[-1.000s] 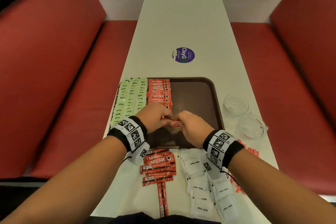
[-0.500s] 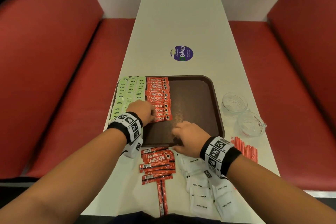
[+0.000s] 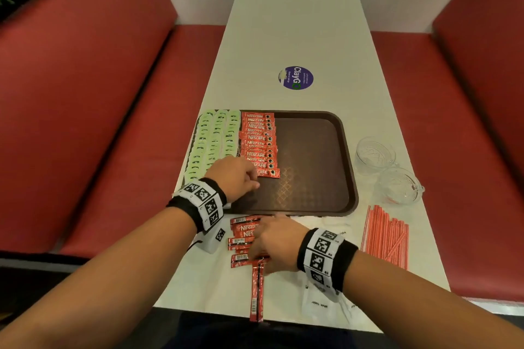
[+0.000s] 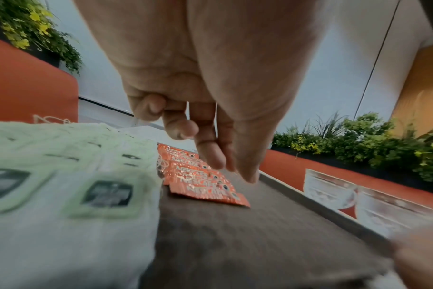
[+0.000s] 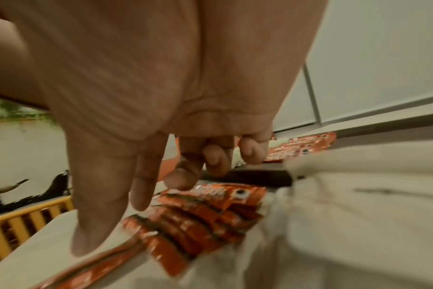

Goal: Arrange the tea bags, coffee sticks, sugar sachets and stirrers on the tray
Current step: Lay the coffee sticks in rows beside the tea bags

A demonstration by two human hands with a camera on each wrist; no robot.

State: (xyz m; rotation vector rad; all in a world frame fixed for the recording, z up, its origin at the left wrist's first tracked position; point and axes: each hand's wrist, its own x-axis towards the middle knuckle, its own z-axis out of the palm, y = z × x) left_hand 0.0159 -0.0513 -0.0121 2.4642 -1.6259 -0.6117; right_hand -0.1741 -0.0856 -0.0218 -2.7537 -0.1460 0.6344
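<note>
A brown tray [image 3: 312, 184] holds rows of green tea bags [image 3: 212, 139] on its left and a column of red coffee sticks [image 3: 259, 144] beside them. My left hand [image 3: 241, 178] hovers at the near end of that column [image 4: 205, 185], fingers loosely curled and holding nothing. My right hand [image 3: 269, 244] is over the loose pile of coffee sticks [image 3: 241, 235] on the table in front of the tray. Its fingers [image 5: 181, 179] reach down and one fingertip touches the top stick [image 5: 223, 195]. White sugar sachets [image 3: 323, 303] lie under my right wrist. Red stirrers [image 3: 387, 235] lie to the right.
Two clear glass cups [image 3: 374, 153] [image 3: 397, 184] stand on the white table to the right of the tray. A purple round sticker [image 3: 295, 78] is further up the table. Red bench seats [image 3: 127, 150] run along both sides. The tray's right half is bare.
Both hands held a coffee stick over the tray; it now lies at the near end of the column. My right hand has drawn back to the loose pile; the left stays near the column.
</note>
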